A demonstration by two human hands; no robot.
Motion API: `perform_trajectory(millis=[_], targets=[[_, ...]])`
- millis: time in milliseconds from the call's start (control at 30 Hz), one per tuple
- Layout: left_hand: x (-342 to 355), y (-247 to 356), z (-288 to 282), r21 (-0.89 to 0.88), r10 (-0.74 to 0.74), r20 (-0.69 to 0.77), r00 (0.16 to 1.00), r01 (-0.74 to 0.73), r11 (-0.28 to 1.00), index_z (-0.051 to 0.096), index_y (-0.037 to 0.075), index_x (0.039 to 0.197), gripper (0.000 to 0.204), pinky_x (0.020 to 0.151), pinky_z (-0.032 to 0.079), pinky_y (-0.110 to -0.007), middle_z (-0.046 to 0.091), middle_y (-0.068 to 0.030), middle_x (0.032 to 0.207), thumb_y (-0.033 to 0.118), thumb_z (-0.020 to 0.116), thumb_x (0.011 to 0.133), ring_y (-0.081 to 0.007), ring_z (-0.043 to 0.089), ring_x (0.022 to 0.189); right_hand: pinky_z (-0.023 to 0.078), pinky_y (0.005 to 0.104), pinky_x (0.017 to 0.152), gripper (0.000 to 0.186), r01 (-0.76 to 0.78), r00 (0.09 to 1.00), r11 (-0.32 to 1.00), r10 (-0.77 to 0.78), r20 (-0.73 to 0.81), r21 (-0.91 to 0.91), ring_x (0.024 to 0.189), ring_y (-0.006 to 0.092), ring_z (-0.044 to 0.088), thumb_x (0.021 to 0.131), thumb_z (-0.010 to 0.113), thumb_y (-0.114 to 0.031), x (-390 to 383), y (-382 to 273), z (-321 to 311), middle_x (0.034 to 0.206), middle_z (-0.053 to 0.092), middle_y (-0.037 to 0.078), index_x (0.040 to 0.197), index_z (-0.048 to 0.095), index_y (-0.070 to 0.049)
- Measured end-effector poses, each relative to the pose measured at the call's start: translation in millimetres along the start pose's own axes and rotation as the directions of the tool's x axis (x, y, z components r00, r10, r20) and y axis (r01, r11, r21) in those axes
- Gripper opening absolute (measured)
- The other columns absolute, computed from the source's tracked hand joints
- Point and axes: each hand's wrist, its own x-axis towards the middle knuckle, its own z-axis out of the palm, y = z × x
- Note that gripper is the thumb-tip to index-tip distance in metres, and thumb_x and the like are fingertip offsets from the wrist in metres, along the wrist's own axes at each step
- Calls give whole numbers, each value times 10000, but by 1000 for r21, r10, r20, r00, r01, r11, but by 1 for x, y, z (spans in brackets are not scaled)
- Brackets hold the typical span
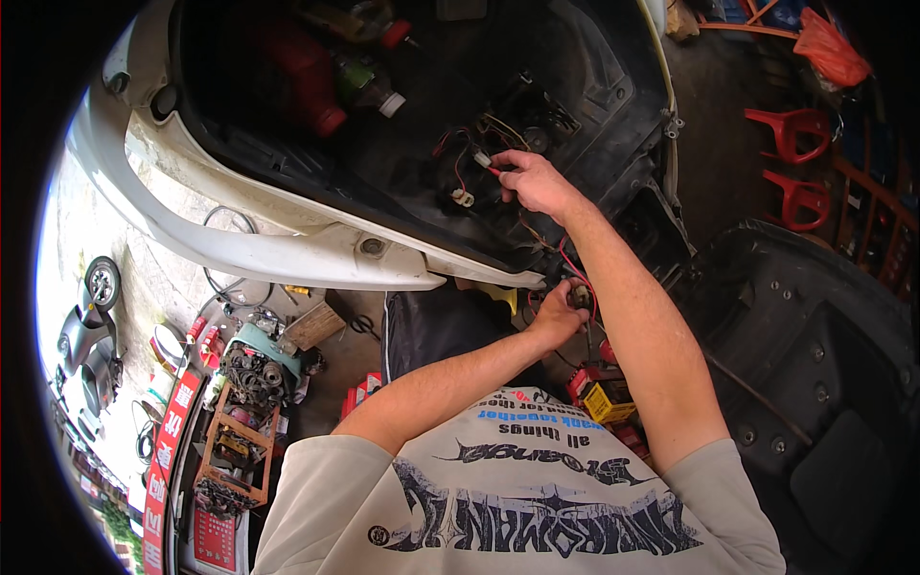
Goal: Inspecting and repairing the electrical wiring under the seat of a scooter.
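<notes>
My right hand reaches into the dark body of a white-panelled scooter, fingers pinched on a thin red probe or wire end. Its tip meets a white wire connector; whether it goes inside I cannot tell. A second pale connector hangs on a red wire just below. Closer to me, my left hand is closed around a small brownish part with wires, mostly covered by the fingers. A red wire loops beside it, under my right forearm.
Bottles, one with a white cap, lie inside the scooter body. A yellow-and-red box stands below my right forearm. At right is a large black bolted panel, with red plastic chairs beyond. An engine sits at left.
</notes>
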Motion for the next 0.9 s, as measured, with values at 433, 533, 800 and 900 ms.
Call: perform_trajectory(millis=[433, 533, 800, 900], targets=[[1, -2, 0, -16, 14, 7, 1000, -14, 1000, 382, 28, 1311, 549, 616, 487, -226, 586, -86, 1088, 5, 620, 817, -94, 589, 757, 447, 283, 666, 374, 21, 1000, 1000, -21, -15, -2, 665, 128, 575, 801, 508, -76, -2, 0, 1, 705, 602, 41, 1165, 574, -19], [-1, 0, 3, -52, 48, -40, 998, -50, 997, 426, -24, 1250, 530, 572, 492, -253, 599, -110, 951, -45, 569, 740, -125, 587, 649, 447, 283, 663, 373, 17, 1000, 1000, -17, -16, 2, 663, 127, 573, 802, 507, -73, -2, 1, 0, 703, 600, 39, 1164, 574, -18], [-1, 0, 3, -64, 50, -46, 998, -53, 997, 422, -25, 1253, 526, 567, 492, -249, 586, -110, 945, -51, 567, 748, -123, 579, 652, 440, 280, 635, 376, 19, 1000, 1000, -19, -14, 13, 651, 122, 566, 804, 506, -72, -3, 0, 1, 700, 598, 35, 1170, 574, -26], [0, 0, 4, -67, 51, -41, 998, -54, 996, 418, -25, 1256, 527, 565, 491, -249, 582, -108, 936, -50, 566, 751, -122, 575, 646, 429, 274, 604, 377, 12, 1000, 1000, -11, -18, 7, 634, 116, 550, 806, 505, -74, -3, 1, 0, 700, 601, 34, 1175, 574, -32]])
